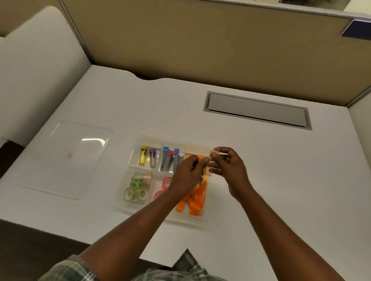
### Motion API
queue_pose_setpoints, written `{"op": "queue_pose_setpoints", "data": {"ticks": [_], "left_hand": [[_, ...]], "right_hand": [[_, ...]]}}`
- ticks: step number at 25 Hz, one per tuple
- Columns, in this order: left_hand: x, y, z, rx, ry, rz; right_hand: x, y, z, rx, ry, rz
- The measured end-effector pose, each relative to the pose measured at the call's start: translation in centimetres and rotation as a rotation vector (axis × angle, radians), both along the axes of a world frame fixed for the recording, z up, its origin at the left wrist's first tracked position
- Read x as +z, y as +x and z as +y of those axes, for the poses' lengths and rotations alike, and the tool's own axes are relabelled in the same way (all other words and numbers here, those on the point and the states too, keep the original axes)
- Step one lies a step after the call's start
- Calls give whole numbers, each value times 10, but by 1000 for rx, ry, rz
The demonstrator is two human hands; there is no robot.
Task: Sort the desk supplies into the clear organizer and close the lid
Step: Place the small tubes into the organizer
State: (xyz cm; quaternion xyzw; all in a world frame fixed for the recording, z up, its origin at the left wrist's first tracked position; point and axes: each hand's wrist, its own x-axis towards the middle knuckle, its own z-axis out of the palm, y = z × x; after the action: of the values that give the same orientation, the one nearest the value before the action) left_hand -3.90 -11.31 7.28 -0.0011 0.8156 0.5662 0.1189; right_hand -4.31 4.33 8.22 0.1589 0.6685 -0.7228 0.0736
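Two hands meet over the organizer (138, 143); right hand (228, 170) pinches a pale item (213, 154), left hand (186, 175) curled, grip unclear. Its lid (68, 157) lies apart, leftward.

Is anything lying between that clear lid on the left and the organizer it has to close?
Nothing lies on the desk between the lid and the organizer. Only the person's own left hand and right hand are above its right side, the right pinching a small pale item.
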Motion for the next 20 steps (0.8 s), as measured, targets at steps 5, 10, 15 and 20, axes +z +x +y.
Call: {"op": "queue_pose_setpoints", "data": {"ticks": [5,10,15,20], "left_hand": [[-9,-14,-71,233,95,-229],[-17,-31,-122,325,195,-424],[-12,-55,-144,426,223,-443],[-14,-69,-150,354,121,-402]], "right_hand": [[-7,-28,-95,107,-53,-186],[-18,-50,-161,168,-70,-294],[-22,-71,-192,188,-56,-356],[-24,-80,-195,231,44,-331]]}}
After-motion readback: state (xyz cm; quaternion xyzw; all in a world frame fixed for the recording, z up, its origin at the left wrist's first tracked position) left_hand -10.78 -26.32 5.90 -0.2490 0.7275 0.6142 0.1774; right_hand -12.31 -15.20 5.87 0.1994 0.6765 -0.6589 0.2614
